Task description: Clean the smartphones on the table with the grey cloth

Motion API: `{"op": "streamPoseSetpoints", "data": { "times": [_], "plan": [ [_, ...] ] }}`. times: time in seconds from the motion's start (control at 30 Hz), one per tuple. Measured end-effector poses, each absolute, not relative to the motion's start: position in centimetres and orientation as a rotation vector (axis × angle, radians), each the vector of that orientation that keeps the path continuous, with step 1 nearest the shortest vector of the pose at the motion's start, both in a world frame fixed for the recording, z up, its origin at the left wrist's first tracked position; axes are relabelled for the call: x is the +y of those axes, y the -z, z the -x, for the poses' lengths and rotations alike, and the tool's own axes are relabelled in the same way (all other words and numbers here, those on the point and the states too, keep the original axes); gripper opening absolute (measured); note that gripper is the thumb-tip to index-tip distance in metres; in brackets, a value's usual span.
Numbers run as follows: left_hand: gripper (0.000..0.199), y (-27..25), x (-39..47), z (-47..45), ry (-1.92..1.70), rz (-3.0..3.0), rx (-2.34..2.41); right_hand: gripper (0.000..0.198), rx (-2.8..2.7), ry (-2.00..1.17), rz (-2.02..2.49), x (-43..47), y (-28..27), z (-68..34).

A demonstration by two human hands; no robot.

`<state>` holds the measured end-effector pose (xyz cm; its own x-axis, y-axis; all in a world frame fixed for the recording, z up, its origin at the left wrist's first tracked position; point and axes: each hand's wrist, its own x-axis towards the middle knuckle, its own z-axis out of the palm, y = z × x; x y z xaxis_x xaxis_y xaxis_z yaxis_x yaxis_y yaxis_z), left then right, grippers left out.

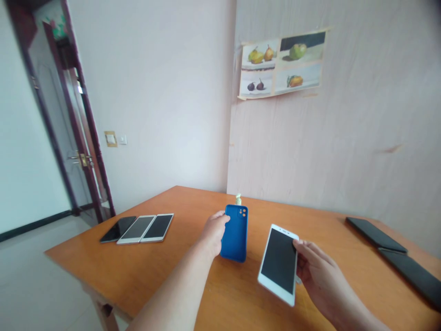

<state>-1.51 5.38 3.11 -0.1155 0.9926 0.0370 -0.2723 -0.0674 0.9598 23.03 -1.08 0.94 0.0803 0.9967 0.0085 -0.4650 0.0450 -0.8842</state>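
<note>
In my left hand (pixel 214 232) is a blue phone case (pixel 234 236), gripped by its left edge and held up with its hollow inner side facing me. The camera cutouts show at its upper right corner. My right hand (pixel 315 266) is closed on a white smartphone (pixel 279 262) by its right edge, thumb at the front. The phone's dark screen faces me and it tilts a little above the table. My right fingers are partly hidden behind the phone. A gap separates the case from the phone.
On the wooden table (pixel 193 207), a black phone (pixel 118 229) and two white phones (pixel 136 229) (pixel 158 227) lie in a row at left. Two dark flat objects (pixel 375 234) (pixel 413 276) lie at right. A pump bottle (pixel 238 199) stands behind the case, against the wall side.
</note>
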Motion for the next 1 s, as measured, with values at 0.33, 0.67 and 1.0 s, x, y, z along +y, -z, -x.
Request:
{"op": "streamPoseSetpoints", "data": {
  "times": [0.33, 0.67, 1.0],
  "plan": [
    [0.01, -2.5, 6.6, 3.9, -1.521, -1.09, 1.411, 0.026, -0.881, -1.351, 0.908, -0.8, -0.2, -23.3],
    [0.025, -1.1, 8.1, 5.3, -1.566, -1.122, 1.646, 0.023, -0.898, -1.35, 0.929, -0.7, 0.2, -23.5],
    [0.021, -1.4, 6.6, 1.9, -1.42, -1.431, 1.477, 0.025, -0.87, -1.331, 0.956, -1.0, -0.5, -22.9]
  ]
}}
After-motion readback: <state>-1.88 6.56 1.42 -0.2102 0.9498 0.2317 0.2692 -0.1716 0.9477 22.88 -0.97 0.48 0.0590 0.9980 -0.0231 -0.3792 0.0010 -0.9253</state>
